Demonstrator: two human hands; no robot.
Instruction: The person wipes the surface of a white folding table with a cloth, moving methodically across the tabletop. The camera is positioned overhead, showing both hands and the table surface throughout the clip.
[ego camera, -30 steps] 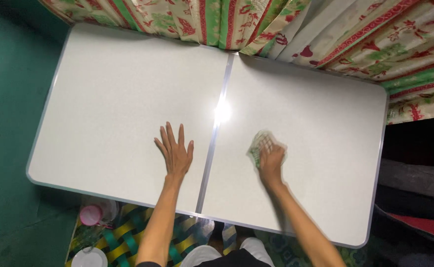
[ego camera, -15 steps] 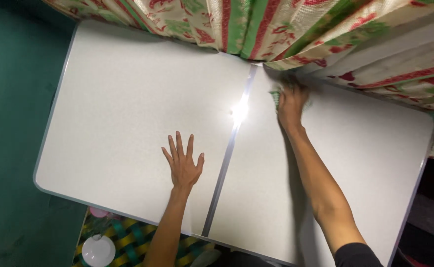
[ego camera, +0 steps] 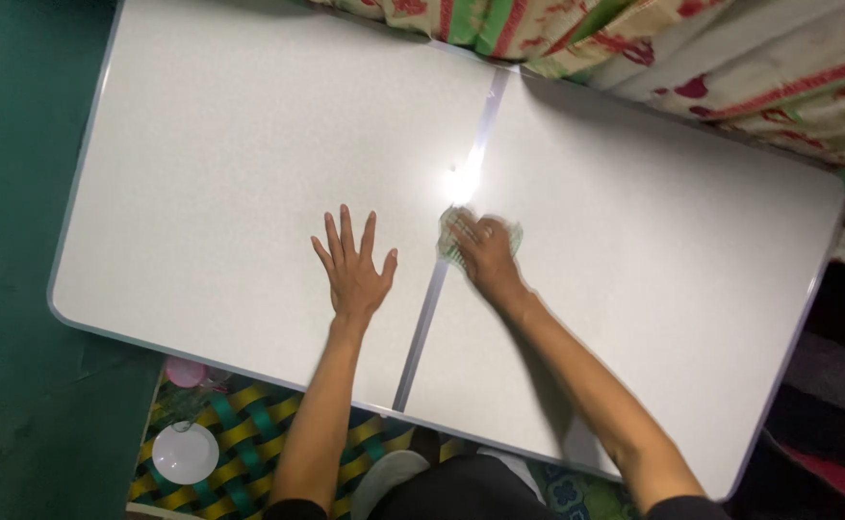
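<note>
Head view: my left hand (ego camera: 355,274) lies flat, fingers spread, mid-table (ego camera: 201,144); my right hand (ego camera: 488,255) presses a green-patterned cloth (ego camera: 453,236) beside the centre seam (ego camera: 432,299).

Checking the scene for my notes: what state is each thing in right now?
Left hand: flat on the table, fingers spread.
Right hand: pressed on the cloth.
Cloth: crumpled, beside the centre seam.
Table: unfolded, bare, glare at the seam.
Curtain: draped over the far edge.
</note>
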